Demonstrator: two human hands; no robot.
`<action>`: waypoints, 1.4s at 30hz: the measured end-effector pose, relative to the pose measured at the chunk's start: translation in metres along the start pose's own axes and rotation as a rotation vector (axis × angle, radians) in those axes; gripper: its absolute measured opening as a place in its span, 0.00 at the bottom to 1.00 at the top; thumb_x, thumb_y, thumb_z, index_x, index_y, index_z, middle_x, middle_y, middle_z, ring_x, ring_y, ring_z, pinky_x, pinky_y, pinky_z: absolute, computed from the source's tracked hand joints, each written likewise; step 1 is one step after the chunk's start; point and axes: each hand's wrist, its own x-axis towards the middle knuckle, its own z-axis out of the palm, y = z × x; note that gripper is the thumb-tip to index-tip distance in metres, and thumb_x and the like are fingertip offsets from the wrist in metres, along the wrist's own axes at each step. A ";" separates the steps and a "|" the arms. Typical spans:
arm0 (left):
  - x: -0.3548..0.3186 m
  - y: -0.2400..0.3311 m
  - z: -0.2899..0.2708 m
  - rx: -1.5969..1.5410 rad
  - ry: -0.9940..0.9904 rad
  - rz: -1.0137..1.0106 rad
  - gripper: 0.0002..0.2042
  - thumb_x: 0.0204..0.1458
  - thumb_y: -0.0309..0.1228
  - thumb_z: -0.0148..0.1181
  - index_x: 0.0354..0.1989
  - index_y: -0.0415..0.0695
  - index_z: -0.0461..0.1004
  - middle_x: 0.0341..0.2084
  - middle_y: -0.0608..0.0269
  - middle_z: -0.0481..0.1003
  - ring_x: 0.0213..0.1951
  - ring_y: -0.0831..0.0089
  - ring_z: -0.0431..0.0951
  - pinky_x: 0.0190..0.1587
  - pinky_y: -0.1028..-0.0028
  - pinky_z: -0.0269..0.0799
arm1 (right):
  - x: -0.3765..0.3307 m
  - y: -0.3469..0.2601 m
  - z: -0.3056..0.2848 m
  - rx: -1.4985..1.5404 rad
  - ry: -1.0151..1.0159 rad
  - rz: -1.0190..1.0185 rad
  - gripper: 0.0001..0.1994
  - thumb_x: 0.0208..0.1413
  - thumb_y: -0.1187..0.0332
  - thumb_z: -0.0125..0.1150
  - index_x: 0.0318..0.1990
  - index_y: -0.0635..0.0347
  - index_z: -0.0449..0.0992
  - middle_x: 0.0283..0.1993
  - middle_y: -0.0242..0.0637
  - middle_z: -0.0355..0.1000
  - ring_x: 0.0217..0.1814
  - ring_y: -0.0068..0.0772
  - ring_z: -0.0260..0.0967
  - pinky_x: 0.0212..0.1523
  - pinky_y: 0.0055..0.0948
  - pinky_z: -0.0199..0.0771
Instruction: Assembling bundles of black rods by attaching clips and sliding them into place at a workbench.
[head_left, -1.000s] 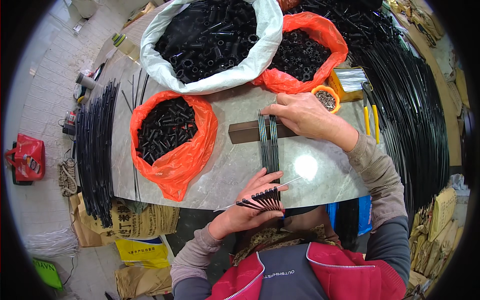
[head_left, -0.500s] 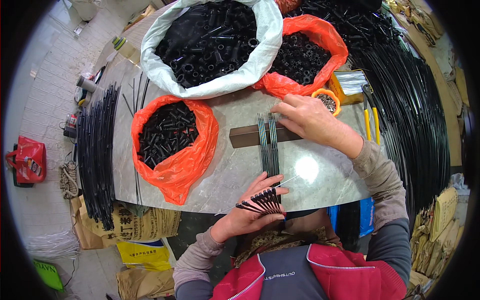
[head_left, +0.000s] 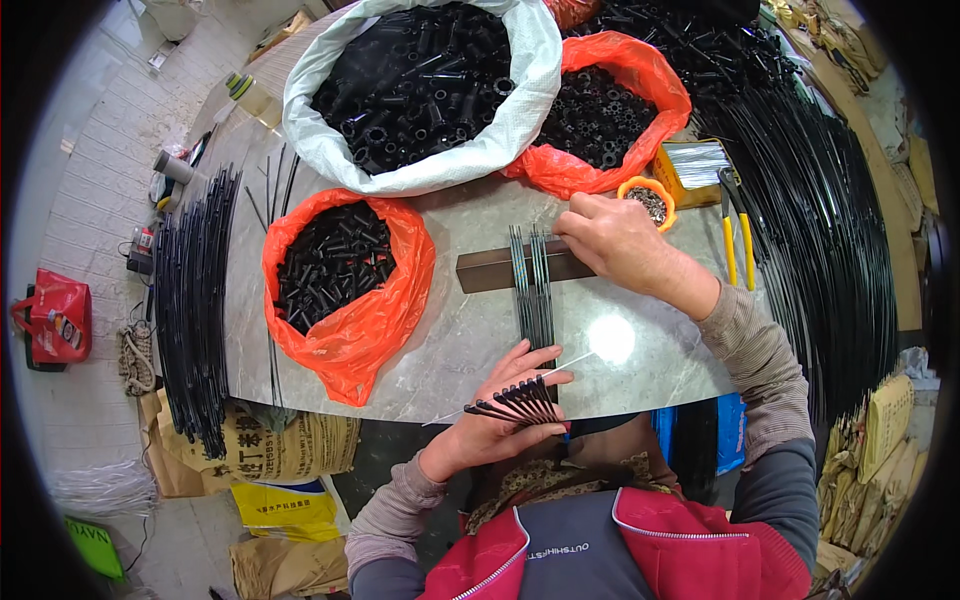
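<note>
My left hand (head_left: 497,408) is closed round a bundle of thin black rods (head_left: 537,315) near the front table edge. Their near ends fan out above the palm, and the far part lies in two groups across a dark brown bar (head_left: 484,272). A thin white strand slants past that hand. At the bar's right end my right hand (head_left: 625,250) is closed, thumb and fingers pinched together just beside the rod tips. Whatever it pinches is too small or hidden to see. Beyond it stands an orange cup (head_left: 669,220) of small metal pieces.
A red bag (head_left: 410,290) of short black tubes stands left, a white sack (head_left: 300,120) of black parts behind it, and another red bag (head_left: 676,85) farther right. Pliers (head_left: 748,250) with yellow handles and a box of silvery wires (head_left: 698,158) lie right. Long black rods flank both sides.
My right hand has shifted slightly right, away from the rod tips, with its fingers more curled. The left hand keeps its hold on the rods.
</note>
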 end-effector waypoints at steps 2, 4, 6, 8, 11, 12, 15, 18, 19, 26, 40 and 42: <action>0.000 0.000 0.000 0.007 -0.005 -0.002 0.07 0.53 0.35 0.76 0.37 0.53 0.83 0.62 0.62 0.77 0.73 0.50 0.66 0.77 0.42 0.50 | 0.003 0.000 0.000 0.033 -0.003 0.013 0.05 0.60 0.70 0.65 0.41 0.57 0.78 0.36 0.39 0.72 0.40 0.47 0.77 0.38 0.43 0.76; 0.001 0.000 0.000 0.011 -0.010 -0.004 0.08 0.53 0.35 0.76 0.37 0.53 0.83 0.62 0.62 0.77 0.73 0.50 0.66 0.77 0.42 0.50 | 0.005 0.000 0.000 0.065 -0.008 0.029 0.04 0.60 0.70 0.65 0.41 0.57 0.78 0.37 0.39 0.73 0.40 0.47 0.78 0.38 0.44 0.76; 0.001 0.000 0.000 0.006 -0.007 0.002 0.08 0.53 0.35 0.76 0.38 0.53 0.83 0.62 0.62 0.77 0.73 0.49 0.66 0.77 0.41 0.50 | 0.007 0.000 0.002 0.096 -0.018 0.035 0.04 0.61 0.69 0.64 0.41 0.57 0.78 0.37 0.39 0.74 0.40 0.48 0.78 0.39 0.44 0.76; -0.002 -0.002 0.001 0.005 -0.003 0.003 0.08 0.53 0.35 0.76 0.38 0.53 0.83 0.62 0.62 0.77 0.73 0.49 0.66 0.77 0.41 0.50 | 0.009 -0.001 0.002 0.094 -0.027 0.034 0.04 0.62 0.69 0.64 0.41 0.57 0.78 0.37 0.39 0.73 0.40 0.48 0.78 0.39 0.44 0.76; 0.000 -0.004 0.002 -0.007 -0.003 0.018 0.08 0.53 0.35 0.76 0.38 0.52 0.83 0.61 0.62 0.77 0.73 0.48 0.66 0.76 0.41 0.49 | 0.009 0.000 0.002 0.081 -0.038 0.036 0.04 0.62 0.69 0.63 0.41 0.57 0.78 0.37 0.39 0.73 0.40 0.48 0.78 0.39 0.44 0.76; 0.000 -0.003 0.002 -0.012 -0.004 0.023 0.08 0.53 0.35 0.76 0.38 0.52 0.83 0.61 0.62 0.77 0.73 0.48 0.66 0.76 0.41 0.49 | 0.008 0.001 0.002 0.080 -0.041 0.034 0.04 0.62 0.69 0.63 0.41 0.56 0.79 0.37 0.39 0.73 0.40 0.47 0.78 0.39 0.44 0.76; -0.001 -0.003 0.002 -0.029 0.014 0.013 0.08 0.52 0.35 0.76 0.38 0.53 0.84 0.62 0.62 0.77 0.73 0.48 0.65 0.76 0.41 0.48 | 0.008 0.002 0.002 0.104 -0.023 0.004 0.05 0.63 0.68 0.62 0.43 0.56 0.79 0.36 0.39 0.73 0.40 0.47 0.78 0.39 0.44 0.76; -0.002 -0.001 0.002 0.013 0.023 -0.002 0.08 0.52 0.36 0.77 0.38 0.54 0.84 0.62 0.62 0.77 0.73 0.49 0.65 0.77 0.42 0.45 | 0.008 0.002 0.002 0.096 -0.036 -0.002 0.05 0.63 0.68 0.62 0.44 0.55 0.80 0.36 0.39 0.73 0.39 0.47 0.78 0.38 0.44 0.76; -0.002 0.000 0.002 0.013 0.022 -0.002 0.08 0.52 0.36 0.77 0.38 0.54 0.84 0.62 0.62 0.77 0.73 0.49 0.65 0.77 0.42 0.45 | 0.009 0.001 0.001 0.096 -0.036 -0.002 0.05 0.63 0.68 0.62 0.44 0.55 0.80 0.36 0.39 0.73 0.39 0.47 0.78 0.38 0.44 0.76; -0.001 -0.001 0.001 0.010 0.022 -0.012 0.08 0.52 0.37 0.77 0.39 0.56 0.86 0.63 0.63 0.76 0.74 0.50 0.63 0.79 0.43 0.41 | 0.008 0.001 0.000 0.067 -0.051 -0.013 0.06 0.62 0.68 0.63 0.44 0.54 0.81 0.37 0.38 0.73 0.41 0.44 0.79 0.39 0.43 0.79; 0.001 0.001 -0.003 0.022 -0.004 -0.028 0.07 0.52 0.38 0.76 0.38 0.58 0.87 0.64 0.63 0.76 0.75 0.51 0.62 0.79 0.44 0.42 | 0.005 -0.005 -0.002 0.005 -0.060 -0.030 0.12 0.59 0.72 0.63 0.50 0.52 0.82 0.39 0.38 0.72 0.41 0.44 0.78 0.36 0.43 0.77; 0.000 0.001 -0.002 0.021 -0.009 -0.026 0.07 0.52 0.38 0.76 0.39 0.58 0.87 0.64 0.63 0.76 0.75 0.51 0.62 0.79 0.43 0.42 | 0.005 -0.007 -0.005 0.046 -0.066 -0.011 0.14 0.59 0.72 0.62 0.52 0.52 0.81 0.38 0.39 0.72 0.40 0.45 0.78 0.35 0.44 0.76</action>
